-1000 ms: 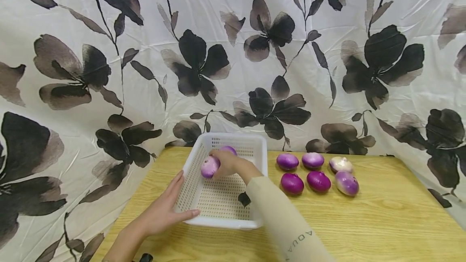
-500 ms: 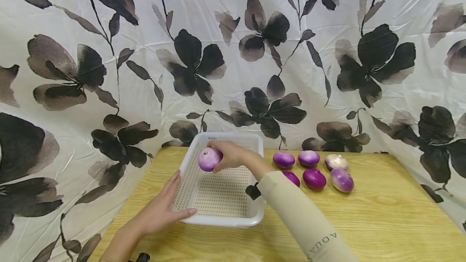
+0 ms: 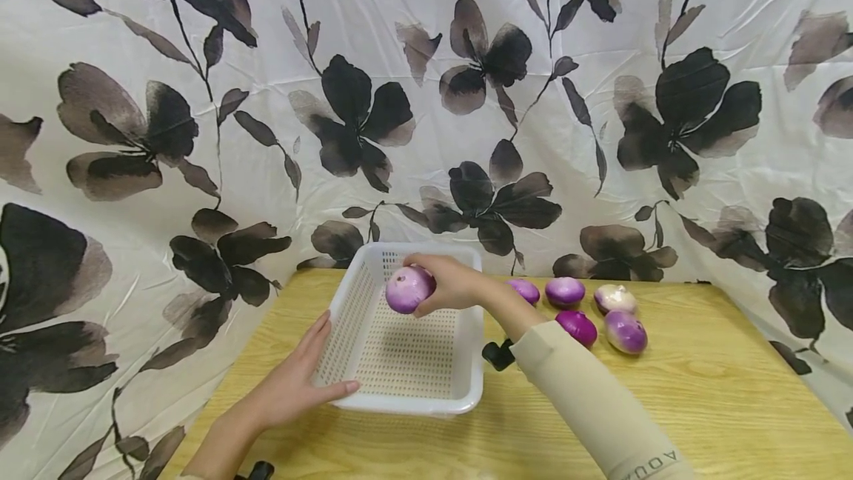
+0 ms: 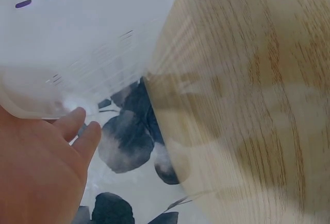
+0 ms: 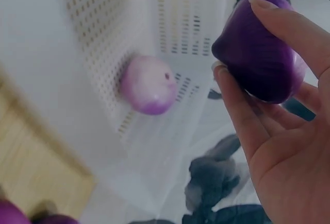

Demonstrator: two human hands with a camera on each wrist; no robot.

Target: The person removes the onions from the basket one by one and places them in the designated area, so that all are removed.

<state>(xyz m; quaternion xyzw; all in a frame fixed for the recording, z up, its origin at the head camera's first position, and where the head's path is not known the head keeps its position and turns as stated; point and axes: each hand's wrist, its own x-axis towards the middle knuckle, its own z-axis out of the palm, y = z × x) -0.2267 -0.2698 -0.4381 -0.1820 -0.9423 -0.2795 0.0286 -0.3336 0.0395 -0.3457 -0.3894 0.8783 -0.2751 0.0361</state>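
Observation:
My right hand [image 3: 449, 284] holds a purple-and-white onion [image 3: 409, 290] over the white perforated plastic basket [image 3: 406, 404]. In the right wrist view, thumb and fingertips grip the darker side of that onion [image 5: 263, 54], and a second pale purple onion [image 5: 149, 85] lies inside the basket against its wall. From the head, the second onion is hidden behind the right hand. My left hand [image 3: 293, 380] rests at the basket's front left corner, fingers extended along the left side and thumb at the front rim. The left wrist view shows its fingertips [image 4: 92, 134] beside the basket's outer wall.
Right of the basket, several onions stand in two rows on the wooden table [image 3: 700, 391], among them a whitish onion [image 3: 615, 298] and a deep purple onion [image 3: 577, 327]. My right sleeve covers part of the front row. A floral cloth [image 3: 426, 95] hangs behind.
My right hand has raised the held onion from low in the basket, then shifted it right. The right forearm has also moved right, now covering a front-row onion. My left hand stays at the basket.

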